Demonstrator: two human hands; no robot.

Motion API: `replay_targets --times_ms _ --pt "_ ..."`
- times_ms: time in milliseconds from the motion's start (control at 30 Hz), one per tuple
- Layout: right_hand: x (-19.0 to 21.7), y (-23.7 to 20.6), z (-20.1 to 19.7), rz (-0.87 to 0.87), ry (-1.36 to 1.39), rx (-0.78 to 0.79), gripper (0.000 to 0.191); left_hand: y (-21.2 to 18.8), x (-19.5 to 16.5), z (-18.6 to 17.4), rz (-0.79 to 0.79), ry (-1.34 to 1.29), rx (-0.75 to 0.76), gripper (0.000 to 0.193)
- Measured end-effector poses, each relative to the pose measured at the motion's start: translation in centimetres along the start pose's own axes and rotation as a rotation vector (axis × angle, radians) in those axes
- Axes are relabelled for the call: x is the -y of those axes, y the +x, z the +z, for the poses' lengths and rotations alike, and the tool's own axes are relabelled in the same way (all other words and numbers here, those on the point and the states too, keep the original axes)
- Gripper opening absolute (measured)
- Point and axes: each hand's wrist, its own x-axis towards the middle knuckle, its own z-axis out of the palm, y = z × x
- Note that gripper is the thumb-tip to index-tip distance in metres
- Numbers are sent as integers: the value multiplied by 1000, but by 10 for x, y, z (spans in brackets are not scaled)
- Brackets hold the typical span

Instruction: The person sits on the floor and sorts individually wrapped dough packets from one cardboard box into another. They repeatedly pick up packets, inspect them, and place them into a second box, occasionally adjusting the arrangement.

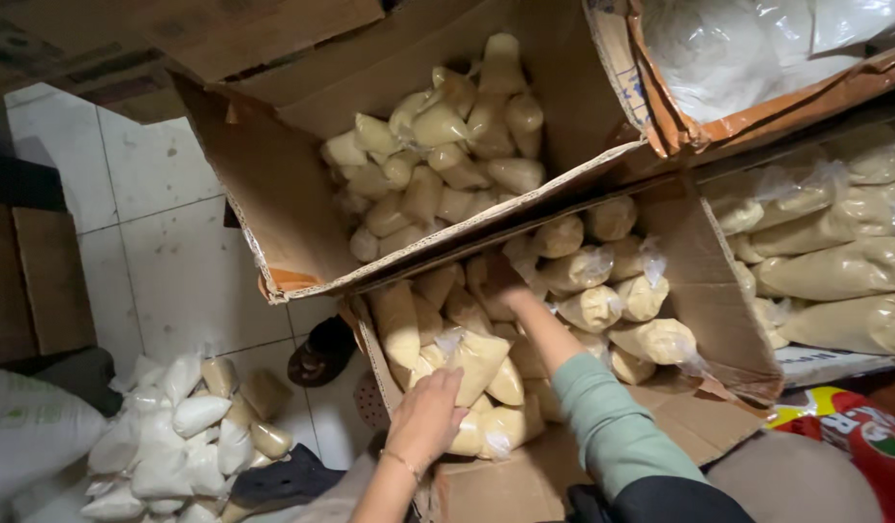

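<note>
Hands in the lower box (718,320) now; left hand (426,416) sits on top of a pale bag (476,360) near the front of the pile, fingers curled over its knotted top, a closed grip on that bag as far as the view shows; right hand (498,281) is reaching deeper, green sleeve (607,421) stretched along the arm, and it is tucked in among the bags under the flap of the upper box (273,194); whether that grip is pressed on anything I cannot tell, the fingers are half buried.

Key relation here: the bag under the left hand lies just ahead of the palm, its long axis running away from the person, up and to the right towards the back of the box; left hand is plainly the nearer one, right hand is well past it, further in.

Around them: more tan bags packed tight in both boxes; a heap of white and tan bags (181,436) on the tiled floor (166,261) to the left; a dark sandal (321,353) just beside the lower box; long filled bags (834,261) stacked on the right; a white sack (31,426) at the far left edge.
</note>
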Motion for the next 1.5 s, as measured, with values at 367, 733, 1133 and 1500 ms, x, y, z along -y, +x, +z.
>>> replay_targets --times_ms 367,733,1133,1500 --pt "-14 11 15 -29 59 -104 34 7 -11 -16 49 5 38 57" --pt "-46 -40 44 -319 -157 -618 51 9 -37 -37 119 17 -79 35" --pt "-43 -40 39 -69 -192 60 50 8 0 -38 -3 53 -108 36" --pt "-46 -95 -27 69 -73 11 56 6 -22 -45 91 -49 -183 51"
